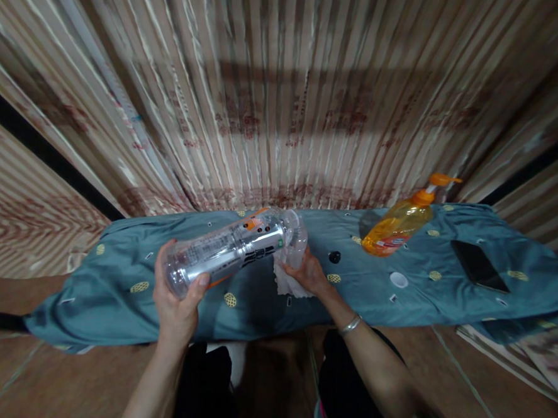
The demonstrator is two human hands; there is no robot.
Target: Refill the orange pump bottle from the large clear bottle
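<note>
A clear plastic bottle [234,246] with a silver and orange label is held tilted above the cloth, its base at the left. My left hand [178,303] is wrapped round the base end, thumb on the near side. At the neck end on the right, my right hand [308,271] is closed on a white tissue [290,283]. The tissue lies against the bottle's neck and hangs below it. Part of the neck is hidden by the tissue and fingers.
The narrow surface has a teal cloth [257,317] with pineapple prints. To the right stand an orange pump bottle [396,227], a small black object [333,257], a white round cap [399,280] and a black phone [480,266]. A striped curtain [273,108] hangs behind.
</note>
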